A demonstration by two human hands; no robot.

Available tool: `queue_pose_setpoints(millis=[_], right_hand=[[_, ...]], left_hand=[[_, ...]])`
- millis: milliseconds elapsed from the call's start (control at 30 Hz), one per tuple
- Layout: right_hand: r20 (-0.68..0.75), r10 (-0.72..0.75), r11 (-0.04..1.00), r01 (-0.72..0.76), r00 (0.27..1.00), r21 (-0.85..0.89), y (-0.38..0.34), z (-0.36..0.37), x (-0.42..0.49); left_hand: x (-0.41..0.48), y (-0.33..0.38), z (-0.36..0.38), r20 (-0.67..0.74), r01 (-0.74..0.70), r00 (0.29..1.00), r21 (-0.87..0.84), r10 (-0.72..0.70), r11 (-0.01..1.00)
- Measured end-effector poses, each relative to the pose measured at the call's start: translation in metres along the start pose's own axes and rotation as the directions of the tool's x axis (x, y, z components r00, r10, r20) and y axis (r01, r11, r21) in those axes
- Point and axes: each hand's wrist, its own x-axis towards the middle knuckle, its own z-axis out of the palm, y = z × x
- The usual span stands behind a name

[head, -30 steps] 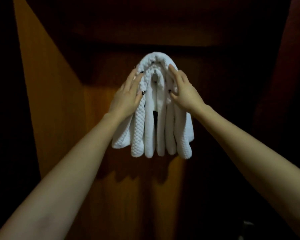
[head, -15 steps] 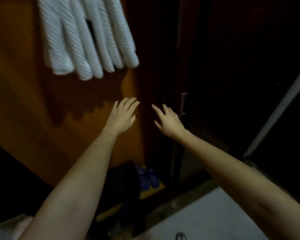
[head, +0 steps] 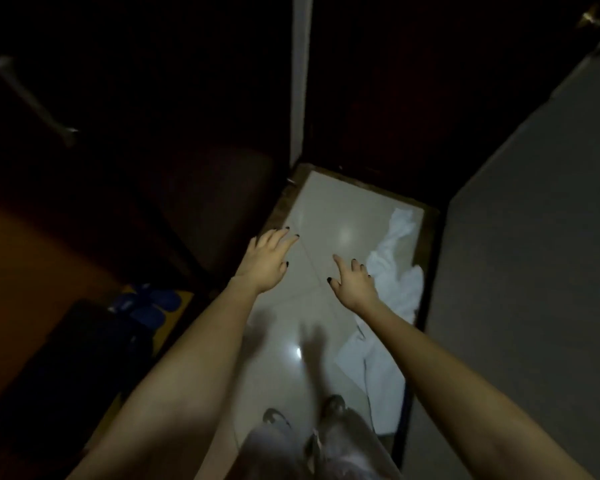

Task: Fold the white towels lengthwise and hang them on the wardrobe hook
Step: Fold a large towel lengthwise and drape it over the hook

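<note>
Both hands, left (head: 265,263) and right (head: 354,285), spread with empty fingers; crumpled white towels (head: 392,271) lie on the floor just right of them, partly behind the right arm.

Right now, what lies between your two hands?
Only bare floor tile shows between the left hand and the right hand in the head view; the white towel lies right of both.

Both bare arms reach forward over a pale, glossy tiled floor (head: 329,209). The left hand (head: 265,261) and the right hand (head: 352,285) hold nothing, their fingers spread (nails dark). A crumpled white towel (head: 394,271) lies on the floor along a grey wall (head: 534,271), just beyond the right hand. Blue slippers (head: 149,306) sit low at the left, beside a dark wardrobe door (head: 136,116).
</note>
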Motion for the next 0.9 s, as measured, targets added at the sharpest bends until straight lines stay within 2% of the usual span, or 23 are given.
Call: queue_pose_setpoints(millis=[167, 400, 567, 767, 900], right_hand=[[0.012, 0.223, 0.971, -0.223, 0.975, 0.089, 0.112, 0.013, -0.012], [0.102, 0.364, 0.911, -0.377, 0.926, 0.167, 0.229, 0.103, 0.002], [0.118, 0.427, 0.864, -0.444, 0.896, 0.237, 0.286, 0.215, 0.039], [0.133, 0.465, 0.819, -0.482, 0.875, 0.31, 0.365, 0.375, 0.069], [0.145, 0.471, 0.824, -0.492, 0.87, 0.281, 0.411, 0.482, 0.076]], left_hand=[[0.052, 0.072, 0.058, 0.106, -0.178, 0.978, 0.004, 0.177, 0.984], [0.093, 0.121, 0.21, 0.262, -0.29, 0.922, -0.021, 0.285, 0.957], [0.111, 0.124, 0.352, 0.346, -0.38, 0.867, -0.01, 0.359, 0.925], [0.136, 0.109, 0.521, 0.344, -0.519, 0.8, -0.016, 0.492, 0.855], [0.153, 0.103, 0.63, 0.363, -0.58, 0.748, -0.049, 0.555, 0.813]])
